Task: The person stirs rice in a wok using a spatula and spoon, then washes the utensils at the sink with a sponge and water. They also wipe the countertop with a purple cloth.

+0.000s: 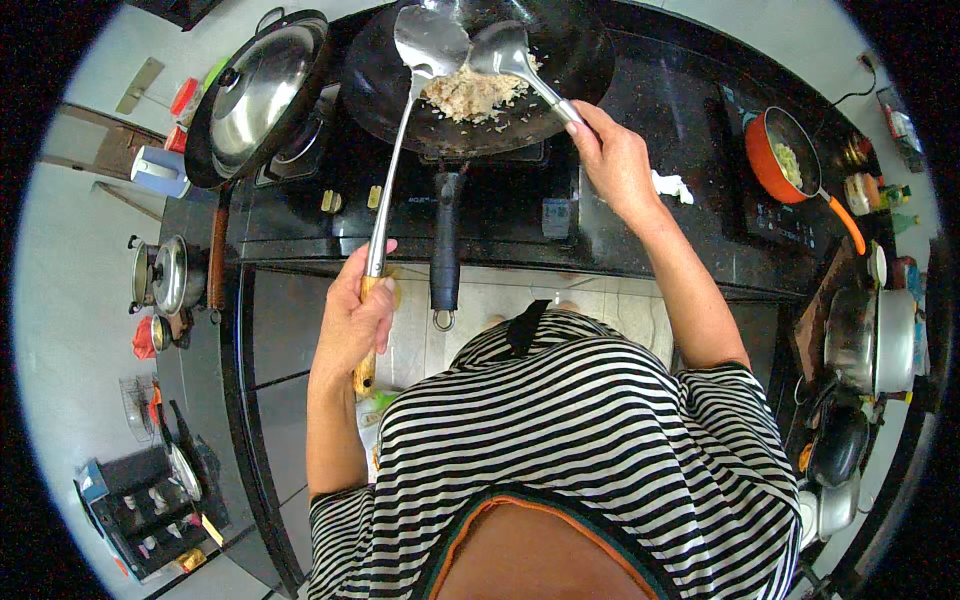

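Note:
A dark wok (375, 97) sits on the black stove with its handle (445, 240) pointing towards me. Fried rice, or a food much like it (474, 96), lies heaped in its middle. My left hand (357, 304) grips the wooden handle of a long metal wok spatula (397, 150), whose broad blade rests over the far left of the heap. In my right hand (616, 161) is a metal ladle (504, 51), its bowl at the far right of the heap and close beside the spatula blade. Both tool heads are in or just above the wok.
Left of the wok stands a second pan with a shiny domed lid (262, 90), its brown handle (217, 255) jutting out. An orange saucepan (772, 161) with pale green food is at the right. White crumpled tissue (673, 186) lies near my right wrist. Pots (174, 274) line the left counter.

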A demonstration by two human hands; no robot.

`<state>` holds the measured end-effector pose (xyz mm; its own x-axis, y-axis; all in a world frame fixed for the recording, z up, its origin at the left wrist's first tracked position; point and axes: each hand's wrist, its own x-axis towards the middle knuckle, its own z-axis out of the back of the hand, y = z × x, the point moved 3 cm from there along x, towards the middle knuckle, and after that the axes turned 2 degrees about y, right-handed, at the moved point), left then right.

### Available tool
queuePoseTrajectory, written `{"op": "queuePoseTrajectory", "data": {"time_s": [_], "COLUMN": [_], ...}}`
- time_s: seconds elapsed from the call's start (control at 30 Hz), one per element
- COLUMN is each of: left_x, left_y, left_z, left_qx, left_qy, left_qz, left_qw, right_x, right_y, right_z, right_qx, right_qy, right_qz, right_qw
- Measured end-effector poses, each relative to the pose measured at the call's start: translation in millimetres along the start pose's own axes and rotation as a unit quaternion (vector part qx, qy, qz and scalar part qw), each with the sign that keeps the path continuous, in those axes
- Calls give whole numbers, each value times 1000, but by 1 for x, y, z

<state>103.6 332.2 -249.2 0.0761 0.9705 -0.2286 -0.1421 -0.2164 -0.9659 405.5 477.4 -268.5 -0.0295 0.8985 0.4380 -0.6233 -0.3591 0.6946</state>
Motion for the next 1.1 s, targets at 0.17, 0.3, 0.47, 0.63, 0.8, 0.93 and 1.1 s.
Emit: {"op": "queuePoseTrajectory", "data": {"time_s": [0.17, 0.3, 0.47, 0.63, 0.8, 0.93, 1.1], "left_x": [-2, 0, -1, 5, 10, 13, 15], "left_y": [0, 0, -1, -5, -19, -27, -31], "left_z": [2, 0, 1, 19, 30, 31, 34], "left_qx": [-6, 1, -1, 278, 566, 573, 581], "left_qy": [-8, 15, 2, -138, -193, -215, -215], "left_qz": [2, -7, -31, -88, -181, -165, -190], "left_qw": [1000, 1000, 1000, 947, 781, 774, 761], "right_x": [4, 24, 28, 13, 7, -2, 0], "right_y": [-1, 9, -23, -23, -9, 13, 22], "right_z": [9, 8, 6, 33, 37, 16, -3], "right_qx": [-12, 60, 12, 22, -14, -108, -233], "right_qy": [-20, -60, 26, -74, -87, -27, 33], "right_qz": [-19, -20, -80, -100, -6, 109, 201], "right_qw": [1000, 996, 996, 992, 996, 988, 951]}}
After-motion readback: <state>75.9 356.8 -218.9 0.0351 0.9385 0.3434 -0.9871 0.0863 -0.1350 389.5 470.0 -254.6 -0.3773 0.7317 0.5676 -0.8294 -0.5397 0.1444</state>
